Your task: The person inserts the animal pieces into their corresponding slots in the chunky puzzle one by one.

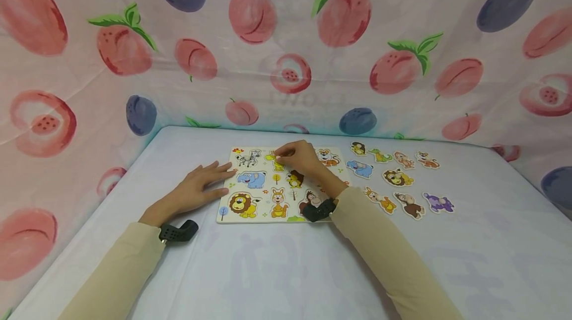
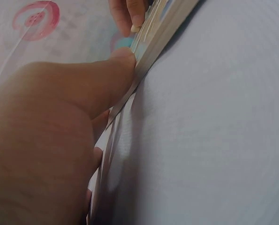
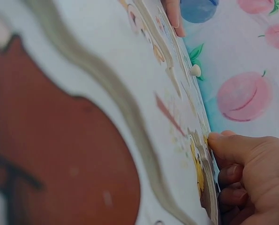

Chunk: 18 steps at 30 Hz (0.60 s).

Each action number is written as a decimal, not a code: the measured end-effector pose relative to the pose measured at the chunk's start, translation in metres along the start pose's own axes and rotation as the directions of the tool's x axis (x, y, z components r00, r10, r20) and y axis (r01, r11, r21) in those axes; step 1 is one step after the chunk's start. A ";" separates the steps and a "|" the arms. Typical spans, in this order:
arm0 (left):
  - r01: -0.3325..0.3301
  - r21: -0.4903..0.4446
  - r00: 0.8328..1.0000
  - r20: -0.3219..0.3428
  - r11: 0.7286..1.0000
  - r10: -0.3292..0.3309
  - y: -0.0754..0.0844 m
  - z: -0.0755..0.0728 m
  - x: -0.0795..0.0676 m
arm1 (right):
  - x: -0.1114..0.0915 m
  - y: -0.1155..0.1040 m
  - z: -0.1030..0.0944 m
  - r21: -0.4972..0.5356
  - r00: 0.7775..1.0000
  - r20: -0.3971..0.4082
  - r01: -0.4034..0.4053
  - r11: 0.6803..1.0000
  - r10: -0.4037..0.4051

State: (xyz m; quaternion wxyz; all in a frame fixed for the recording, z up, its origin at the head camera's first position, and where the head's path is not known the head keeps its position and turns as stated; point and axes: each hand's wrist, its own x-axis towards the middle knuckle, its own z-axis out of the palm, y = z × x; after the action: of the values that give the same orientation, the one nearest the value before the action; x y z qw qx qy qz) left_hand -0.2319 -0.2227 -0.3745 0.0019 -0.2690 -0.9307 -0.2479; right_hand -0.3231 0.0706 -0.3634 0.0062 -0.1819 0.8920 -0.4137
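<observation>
Yellow giraffe point(image 1: 277, 166) pinched by right hand point(image 1: 301, 157), left hand point(image 1: 196, 188) apart.

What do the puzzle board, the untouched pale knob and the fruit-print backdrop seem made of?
Puzzle board: probably wood or fibreboard with a smooth printed face; its edge is pale and solid.
Pale knob: plastic or painted wood; its smooth, cream-coloured look leaves that open.
Fruit-print backdrop: likely fabric or thin plastic sheeting, judging by its creases and faint sheen.
</observation>
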 end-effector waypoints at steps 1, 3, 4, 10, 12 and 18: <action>0.002 -0.003 1.000 0.001 1.000 -0.002 0.000 0.000 0.000 | 0.000 0.000 0.000 0.000 1.000 0.000 -0.003 1.000 0.003; 0.005 -0.007 1.000 0.003 1.000 -0.005 0.001 -0.001 0.000 | 0.000 -0.001 -0.001 0.002 1.000 0.001 -0.014 1.000 0.014; 0.006 -0.007 1.000 0.003 1.000 -0.006 0.001 -0.001 0.000 | 0.000 -0.001 -0.001 0.003 1.000 0.000 -0.018 1.000 0.018; 0.009 -0.009 1.000 0.003 1.000 -0.009 0.001 -0.002 -0.001 | 0.000 -0.003 -0.001 0.005 0.999 -0.002 -0.044 0.999 0.044; 0.012 -0.012 1.000 0.005 1.000 -0.012 0.002 -0.002 -0.001 | 0.000 -0.004 -0.002 0.002 0.998 0.002 -0.061 0.998 0.061; 0.021 -0.021 1.000 0.009 1.000 -0.020 0.003 -0.003 -0.001 | -0.001 -0.007 -0.010 0.021 0.995 0.054 -0.083 0.996 0.082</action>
State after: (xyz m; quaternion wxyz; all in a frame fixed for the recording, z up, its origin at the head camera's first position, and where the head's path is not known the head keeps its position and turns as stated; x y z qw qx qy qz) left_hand -0.2305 -0.2223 -0.3708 -0.0077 -0.2606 -0.9308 -0.2563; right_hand -0.3213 0.0740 -0.3522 0.0488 -0.1557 0.8934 -0.4187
